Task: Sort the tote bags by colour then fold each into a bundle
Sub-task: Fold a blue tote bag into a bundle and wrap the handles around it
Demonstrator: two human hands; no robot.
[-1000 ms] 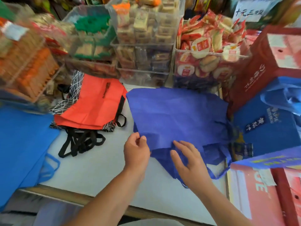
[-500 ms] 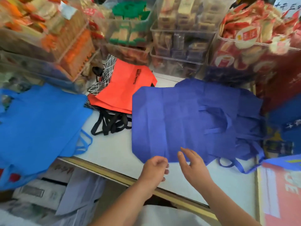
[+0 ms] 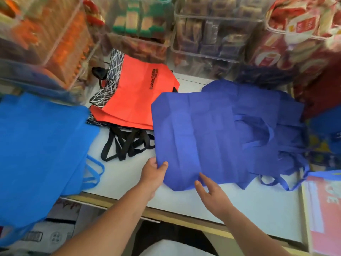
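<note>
Both hands [image 3: 153, 175] [image 3: 214, 194] at indigo tote [image 3: 193, 135]

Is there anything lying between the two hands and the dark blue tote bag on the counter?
Nothing visible does. The left hand pinches the near left corner of the dark blue tote bag, and the right hand is open with its fingertips at the bag's near edge.

The spread tote bag [image 3: 199, 137] was royal blue, the left tote [image 3: 40, 145] brighter blue, another tote [image 3: 136, 97] orange-red with black handles [image 3: 125, 145], and the counter [image 3: 118, 174] white.
</note>
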